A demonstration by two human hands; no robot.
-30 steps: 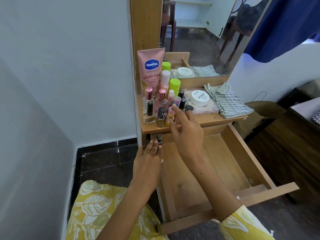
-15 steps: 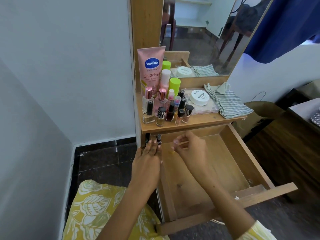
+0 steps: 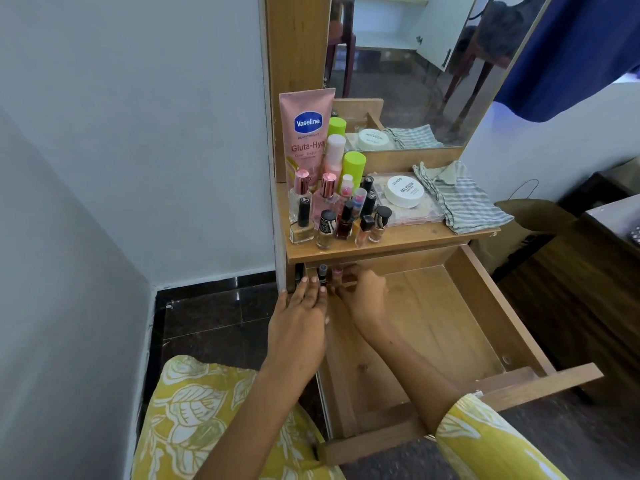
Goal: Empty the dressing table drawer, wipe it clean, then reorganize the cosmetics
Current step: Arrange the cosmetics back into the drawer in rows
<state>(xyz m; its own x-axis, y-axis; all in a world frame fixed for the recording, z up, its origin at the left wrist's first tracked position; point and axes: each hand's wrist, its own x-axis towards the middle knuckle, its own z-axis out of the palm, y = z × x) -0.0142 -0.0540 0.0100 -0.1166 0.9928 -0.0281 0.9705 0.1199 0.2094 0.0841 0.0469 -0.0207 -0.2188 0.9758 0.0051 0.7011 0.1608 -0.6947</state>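
A wooden drawer [image 3: 433, 327] stands pulled out toward the viewer from under a dressing table top [image 3: 408, 239], its bare floor showing across most of its width. At the drawer's far left corner, both of a person's hands meet. The left hand [image 3: 301, 320] lies along the drawer's left wall, fingers straight and pressed together, their tips beside a small dark-capped bottle [image 3: 323, 271] standing in that corner. The right hand [image 3: 362, 294] reaches into the same corner with fingers curled around a small pink-capped bottle [image 3: 337, 273] just right of the dark one; whether the bottle rests on the drawer floor cannot be told. On the table top's left side stands a cluster of nail polish bottles [image 3: 343, 221], with a tall pink Vaseline tube [image 3: 306, 133] and green-capped bottles [image 3: 353, 168] behind them. To the right a white round jar [image 3: 404, 191] sits on a clear flat case [image 3: 408, 207], and a striped cloth [image 3: 460, 199] lies crumpled at the far right. A mirror [image 3: 415, 64] rises behind. Yellow leaf-print sleeves [image 3: 485, 441] show near the viewer
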